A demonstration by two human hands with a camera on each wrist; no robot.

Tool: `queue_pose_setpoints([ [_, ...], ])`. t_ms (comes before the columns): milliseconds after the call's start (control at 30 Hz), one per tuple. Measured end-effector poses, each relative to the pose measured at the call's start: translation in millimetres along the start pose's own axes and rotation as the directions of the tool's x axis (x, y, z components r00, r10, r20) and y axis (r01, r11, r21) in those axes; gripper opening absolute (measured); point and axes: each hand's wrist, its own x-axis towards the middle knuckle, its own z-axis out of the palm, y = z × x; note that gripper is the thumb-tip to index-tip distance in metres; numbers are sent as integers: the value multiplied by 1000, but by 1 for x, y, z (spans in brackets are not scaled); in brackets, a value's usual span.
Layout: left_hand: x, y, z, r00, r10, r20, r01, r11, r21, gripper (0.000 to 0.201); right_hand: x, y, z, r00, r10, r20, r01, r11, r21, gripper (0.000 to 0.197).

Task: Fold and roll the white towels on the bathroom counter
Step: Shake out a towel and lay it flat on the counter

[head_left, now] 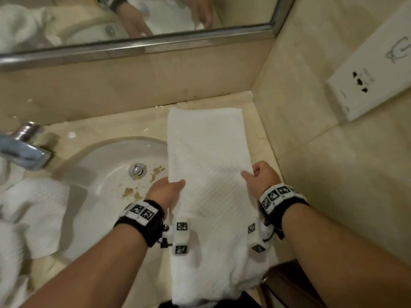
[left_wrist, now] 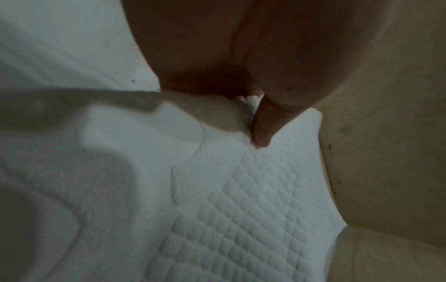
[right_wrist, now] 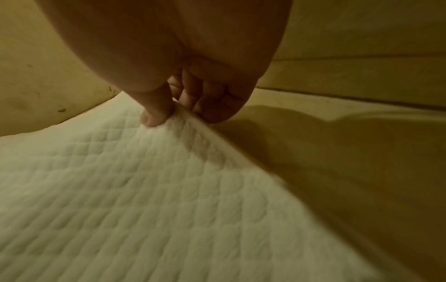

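Observation:
A long white waffle-textured towel (head_left: pixel 209 165) lies folded into a narrow strip on the beige counter (head_left: pixel 262 138), from the back wall to the front edge, where its near end hangs over. My left hand (head_left: pixel 171 187) pinches the strip's left edge over the sink rim, thumb on top (left_wrist: pixel 262 133). My right hand (head_left: pixel 255 174) pinches the right edge, thumb (right_wrist: pixel 154 118) above and fingers curled under the towel (right_wrist: pixel 144 190). A second white towel (head_left: pixel 37 210) lies crumpled at the left, partly in the sink.
The white sink (head_left: pixel 106 174) with a chrome drain (head_left: pixel 136 170) and brown stains lies left of the strip. A chrome faucet (head_left: pixel 24 147) stands far left. A wall with a socket plate (head_left: pixel 369 81) closes the right; a mirror (head_left: pixel 133 21) runs along the back.

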Motion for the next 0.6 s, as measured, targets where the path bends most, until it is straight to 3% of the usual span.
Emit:
queue_pose_setpoints([
  [67,-3,13,-2,999,42,12,-42,999,0,24,7,-3,-12,1000,-10,14,10,1000,-8,27],
  [200,-1,53,3,990,141,-25,-141,990,8,31,31,-26,-26,999,-28,-29,28,1000,13,27],
  [333,0,100,10,956,289,-55,-293,952,-88,25,45,-61,-36,962,-61,-266,125,965,230,13],
  [400,5,110,9,960,277,-46,-280,955,-93,42,46,-68,-42,924,-20,-382,136,950,280,22],
  [467,4,99,5,979,183,-88,-172,978,121,73,36,-58,-45,932,36,-361,62,965,256,22],
  [500,2,87,3,985,134,-113,-104,964,243,79,29,-49,-45,950,52,-309,14,979,206,18],
  [600,-11,38,-5,997,51,-59,-23,913,408,63,8,-5,-33,993,86,-78,-84,996,32,11],
])
